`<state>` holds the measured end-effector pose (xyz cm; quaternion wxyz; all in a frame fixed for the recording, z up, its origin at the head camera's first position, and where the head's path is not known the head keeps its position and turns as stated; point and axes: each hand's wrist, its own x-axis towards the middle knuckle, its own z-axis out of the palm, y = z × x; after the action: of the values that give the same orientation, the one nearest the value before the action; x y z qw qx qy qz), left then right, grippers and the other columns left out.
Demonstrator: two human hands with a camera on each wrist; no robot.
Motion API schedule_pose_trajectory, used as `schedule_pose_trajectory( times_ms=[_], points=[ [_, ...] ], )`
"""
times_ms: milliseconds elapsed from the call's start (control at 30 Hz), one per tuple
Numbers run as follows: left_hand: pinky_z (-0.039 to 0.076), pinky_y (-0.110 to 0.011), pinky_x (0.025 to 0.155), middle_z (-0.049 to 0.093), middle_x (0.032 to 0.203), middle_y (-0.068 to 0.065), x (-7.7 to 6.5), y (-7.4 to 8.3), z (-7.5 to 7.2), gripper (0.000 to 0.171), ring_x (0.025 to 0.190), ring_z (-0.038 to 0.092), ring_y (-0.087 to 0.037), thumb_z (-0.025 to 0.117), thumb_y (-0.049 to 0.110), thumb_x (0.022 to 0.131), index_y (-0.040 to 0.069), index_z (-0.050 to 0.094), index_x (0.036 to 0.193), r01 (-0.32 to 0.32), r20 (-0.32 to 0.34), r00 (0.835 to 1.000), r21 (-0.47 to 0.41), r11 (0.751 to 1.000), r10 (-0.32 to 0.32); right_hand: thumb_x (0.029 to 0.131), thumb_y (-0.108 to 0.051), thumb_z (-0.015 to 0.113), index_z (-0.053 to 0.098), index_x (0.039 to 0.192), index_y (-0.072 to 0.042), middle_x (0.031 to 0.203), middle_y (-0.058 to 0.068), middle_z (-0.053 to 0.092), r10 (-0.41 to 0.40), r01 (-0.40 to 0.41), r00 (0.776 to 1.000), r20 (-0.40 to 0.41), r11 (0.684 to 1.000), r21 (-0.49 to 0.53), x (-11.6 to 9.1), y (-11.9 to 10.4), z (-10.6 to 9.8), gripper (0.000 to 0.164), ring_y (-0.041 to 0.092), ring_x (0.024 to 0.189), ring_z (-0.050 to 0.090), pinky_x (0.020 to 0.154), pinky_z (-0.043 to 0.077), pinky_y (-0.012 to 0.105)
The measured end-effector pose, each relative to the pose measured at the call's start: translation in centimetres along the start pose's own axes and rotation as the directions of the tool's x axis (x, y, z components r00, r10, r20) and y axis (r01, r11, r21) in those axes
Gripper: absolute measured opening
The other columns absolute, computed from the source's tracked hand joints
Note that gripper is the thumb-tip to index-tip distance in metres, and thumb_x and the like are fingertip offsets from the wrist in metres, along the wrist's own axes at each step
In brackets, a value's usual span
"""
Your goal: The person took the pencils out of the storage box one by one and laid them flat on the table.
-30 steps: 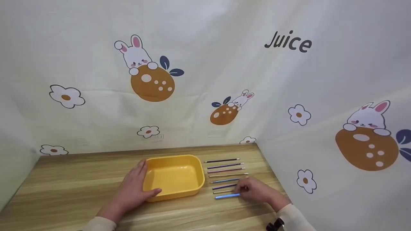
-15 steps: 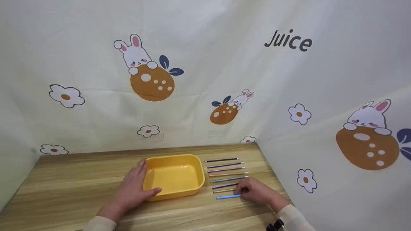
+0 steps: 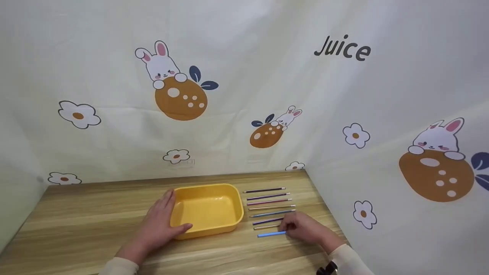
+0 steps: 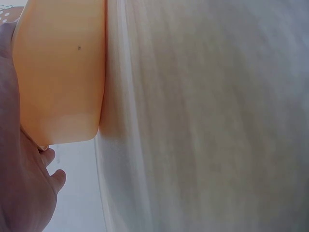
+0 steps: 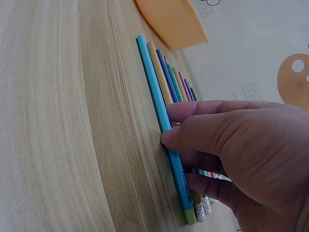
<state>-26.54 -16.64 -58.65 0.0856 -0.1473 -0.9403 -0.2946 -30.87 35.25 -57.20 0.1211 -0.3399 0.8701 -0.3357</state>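
My left hand [image 3: 156,221] grips the left side of a yellow plastic box [image 3: 214,231], thumb over the front rim and fingers at the back left. In the left wrist view the box's outer wall [image 4: 63,72] stands against that hand. My right hand [image 3: 305,228] pinches a light blue pencil [image 5: 152,82] with a green end between thumb and fingers. This pencil is the nearest of a row, lying close beside a tan pencil [image 3: 266,227]. The right fingers overlap the eraser ends of the neighbouring pencils in the right wrist view.
Several more pencils lie roughly parallel behind, between the box and the right wall, including a red one [image 3: 268,202] and a dark one [image 3: 264,190] at the back. A printed cloth [image 3: 225,133] surrounds the wooden table [image 3: 95,214]. A black object [image 3: 326,268] sits by the right sleeve.
The light blue pencil has shifted slightly to the right in my right hand's pinch, mostly in the first half second. My left hand and the box stay put.
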Motion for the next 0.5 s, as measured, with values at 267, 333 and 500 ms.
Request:
schedule_pose_trajectory(
  times_ms=[267,333,500],
  points=[
    [0.02,-0.07,0.131,0.018,0.18,-0.028,0.03,0.17,-0.05,0.123,0.163,0.024,-0.053,0.078,0.068,0.093,-0.008,0.022,0.172,0.007,0.007,1.0,-0.03,1.0,-0.007,0.094,0.007,0.08,0.083,0.107,-0.006,0.102,0.008,0.08,0.07,-0.066,0.997,-0.032,0.994,0.09,0.05,-0.02,-0.14,0.019,0.012,0.092,0.07,0.08,0.057,0.024],
    [0.019,-0.071,0.131,0.017,0.18,-0.028,0.08,0.17,-0.08,0.122,0.163,0.023,-0.054,0.08,0.066,0.093,-0.008,0.022,0.172,0.011,0.008,1.0,-0.052,0.999,-0.01,0.095,0.005,0.08,0.083,0.107,-0.007,0.102,0.008,0.08,0.088,-0.082,0.995,-0.05,0.992,0.098,0.19,-0.1,-0.22,0.016,0.011,0.09,0.069,0.079,0.056,0.023],
    [0.022,-0.073,0.129,0.016,0.181,-0.027,0.14,0.07,-0.17,0.118,0.163,0.022,-0.054,0.077,0.065,0.097,-0.004,0.02,0.174,0.051,0.025,0.999,-0.106,0.993,-0.049,0.096,-0.001,0.082,0.083,0.104,-0.009,0.1,0.007,0.079,0.083,-0.077,0.992,-0.09,0.994,0.073,0.75,-0.2,0.01,0.012,0.009,0.088,0.066,0.077,0.054,0.023]
  ],
)
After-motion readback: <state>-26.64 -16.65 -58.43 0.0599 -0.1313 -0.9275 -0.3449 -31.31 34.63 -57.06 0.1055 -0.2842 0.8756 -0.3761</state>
